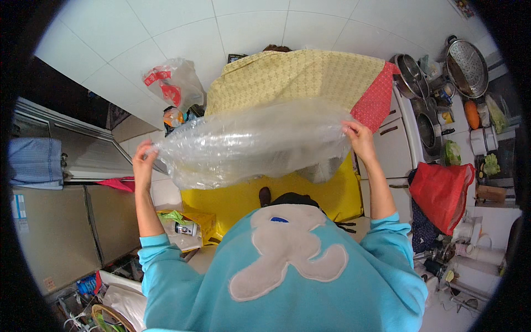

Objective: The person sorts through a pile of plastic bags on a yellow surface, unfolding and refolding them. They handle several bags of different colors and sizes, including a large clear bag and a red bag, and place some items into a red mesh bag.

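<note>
A large sheet of clear plastic film (pixel 249 145), wrinkled and shiny, stretches across in front of me. My left hand (pixel 145 159) pinches its left end between thumb and fingers. At the opposite end, my right hand (pixel 360 139) grips the film's upper right corner. The sheet sags between the two hands and bulges a little. Behind it lies a pale yellow patterned cloth (pixel 286 79) with a red patterned part (pixel 375 101) at its right. Through and below the film, a bright yellow covering (pixel 265 199) shows on the floor.
A plastic bag with red print (pixel 182 85) stands by the tiled wall. To the right, a counter holds a steamer pan (pixel 466 68), a wok (pixel 425 128) and vegetables. A red cloth (pixel 442 197) hangs over the counter's edge. At lower left sit a yellow bag (pixel 207 228) and a refrigerator (pixel 54 236).
</note>
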Demonstrator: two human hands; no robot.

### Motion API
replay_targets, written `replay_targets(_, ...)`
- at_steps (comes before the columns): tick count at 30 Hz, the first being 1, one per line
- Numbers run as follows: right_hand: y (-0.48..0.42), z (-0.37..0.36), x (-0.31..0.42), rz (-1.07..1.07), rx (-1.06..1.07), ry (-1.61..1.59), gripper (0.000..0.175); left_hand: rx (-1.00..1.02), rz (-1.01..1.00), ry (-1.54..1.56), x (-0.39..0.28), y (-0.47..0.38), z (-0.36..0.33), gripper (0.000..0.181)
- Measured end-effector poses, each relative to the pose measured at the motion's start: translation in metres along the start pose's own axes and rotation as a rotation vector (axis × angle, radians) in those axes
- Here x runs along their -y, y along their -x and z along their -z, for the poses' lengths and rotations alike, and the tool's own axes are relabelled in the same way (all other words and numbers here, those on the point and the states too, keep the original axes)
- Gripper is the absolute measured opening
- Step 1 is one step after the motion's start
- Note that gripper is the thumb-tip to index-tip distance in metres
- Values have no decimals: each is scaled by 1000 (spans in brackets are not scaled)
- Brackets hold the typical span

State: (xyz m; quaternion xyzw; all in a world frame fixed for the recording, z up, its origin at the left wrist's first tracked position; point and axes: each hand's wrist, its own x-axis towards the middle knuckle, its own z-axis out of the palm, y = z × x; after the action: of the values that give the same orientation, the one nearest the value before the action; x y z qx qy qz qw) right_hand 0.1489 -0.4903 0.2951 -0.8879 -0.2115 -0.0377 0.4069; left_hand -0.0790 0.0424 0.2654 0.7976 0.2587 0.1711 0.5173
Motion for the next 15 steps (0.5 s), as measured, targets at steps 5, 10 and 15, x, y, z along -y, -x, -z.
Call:
replay_targets(5,-14,10,1,129,-71,240,14,-73,69,698,-34,-20,-17,18)
replay_targets(10,-31,20,4,214,-150,80,16,-417,-138,315,-47,-58,-47,16)
replay_targets(15,-41,32,-12,-15,-76,-75,19,-532,-435,-468,-65,-86,-44,20)
